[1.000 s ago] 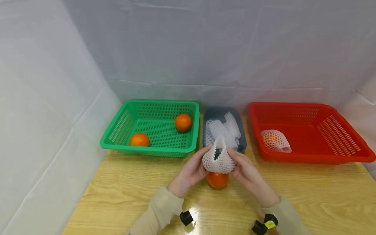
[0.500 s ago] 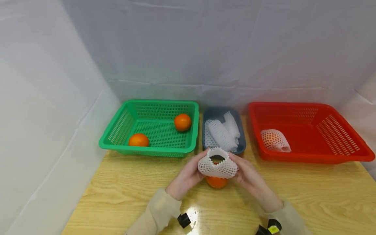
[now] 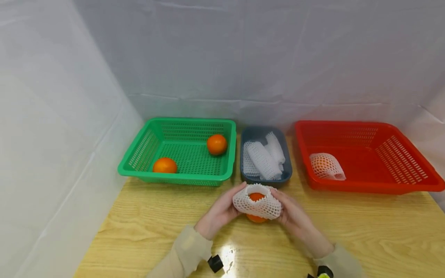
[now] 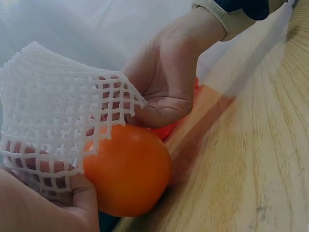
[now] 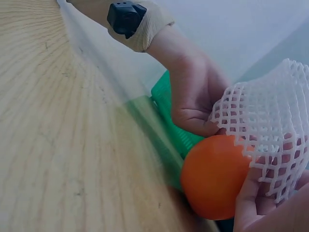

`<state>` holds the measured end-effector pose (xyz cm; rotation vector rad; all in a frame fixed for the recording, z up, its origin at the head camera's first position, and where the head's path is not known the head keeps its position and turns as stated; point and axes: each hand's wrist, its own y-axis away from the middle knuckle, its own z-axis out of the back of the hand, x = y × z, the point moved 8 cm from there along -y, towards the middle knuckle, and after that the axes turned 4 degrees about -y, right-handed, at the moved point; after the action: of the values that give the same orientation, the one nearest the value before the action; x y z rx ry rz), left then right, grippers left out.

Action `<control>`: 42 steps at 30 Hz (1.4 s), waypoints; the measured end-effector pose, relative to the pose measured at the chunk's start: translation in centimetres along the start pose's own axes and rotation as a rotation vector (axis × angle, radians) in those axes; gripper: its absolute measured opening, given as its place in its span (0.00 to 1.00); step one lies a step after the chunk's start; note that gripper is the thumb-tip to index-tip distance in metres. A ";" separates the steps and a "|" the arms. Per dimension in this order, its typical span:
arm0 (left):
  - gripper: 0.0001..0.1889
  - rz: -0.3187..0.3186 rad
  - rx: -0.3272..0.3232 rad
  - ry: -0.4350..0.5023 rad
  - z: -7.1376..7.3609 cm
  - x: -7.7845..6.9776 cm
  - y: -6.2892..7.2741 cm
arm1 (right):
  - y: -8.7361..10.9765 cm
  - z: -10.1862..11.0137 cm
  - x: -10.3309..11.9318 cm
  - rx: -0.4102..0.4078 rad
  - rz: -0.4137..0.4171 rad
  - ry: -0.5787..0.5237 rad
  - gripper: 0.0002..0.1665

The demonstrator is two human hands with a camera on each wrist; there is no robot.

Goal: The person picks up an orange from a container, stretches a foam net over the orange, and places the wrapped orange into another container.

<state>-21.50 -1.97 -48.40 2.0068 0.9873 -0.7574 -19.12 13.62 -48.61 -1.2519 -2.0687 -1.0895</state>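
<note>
Between both hands a white foam net sleeve point(image 3: 260, 207) is stretched wide, its lower edge over the top of an orange point(image 3: 256, 219) on the table. The left hand point(image 3: 220, 213) grips the sleeve's left side, fingers partly inside the mesh. Opposite it, the right hand point(image 3: 296, 216) holds the right side. Through the sleeve's upper opening the orange's top shows. In the left wrist view the orange point(image 4: 129, 171) stays mostly bare below the net point(image 4: 58, 106). The right wrist view likewise has the orange point(image 5: 215, 179) under the mesh point(image 5: 265, 116).
A green basket point(image 3: 177, 177) with two bare oranges stands at the back left. Behind the hands, a dark blue tray point(image 3: 246, 133) holds more foam sleeves point(image 3: 264, 160). The red basket point(image 3: 368, 187) at the right contains a net-covered orange point(image 3: 326, 166).
Both hands have spread the sleeve wider and lowered it toward the person, over the orange's top. The orange has stayed in place.
</note>
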 end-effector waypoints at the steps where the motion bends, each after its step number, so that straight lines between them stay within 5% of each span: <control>1: 0.10 0.003 -0.002 -0.006 0.1 0.1 0.0 | 0.0 0.1 -0.2 -0.009 -0.003 -0.001 0.12; 14: 0.10 0.047 -0.050 -0.042 1.3 1.7 -0.3 | -0.6 2.3 -1.6 -0.140 -0.025 0.118 0.36; 21: 0.10 0.054 -0.069 -0.016 1.5 2.5 -0.6 | -0.8 2.8 -1.8 -0.175 -0.041 0.180 0.38; 33: 0.13 0.037 -0.140 -0.093 1.6 2.8 -0.6 | -0.4 2.9 -1.9 -0.090 0.002 0.279 0.33; 42: 0.18 0.024 -0.157 -0.076 1.7 2.9 -0.4 | 0.1 2.5 -2.1 -0.013 -0.007 0.220 0.37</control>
<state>-20.62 -2.10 -51.68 1.8389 0.9468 -0.7159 -18.09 14.63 -51.50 -1.0792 -1.9043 -1.1890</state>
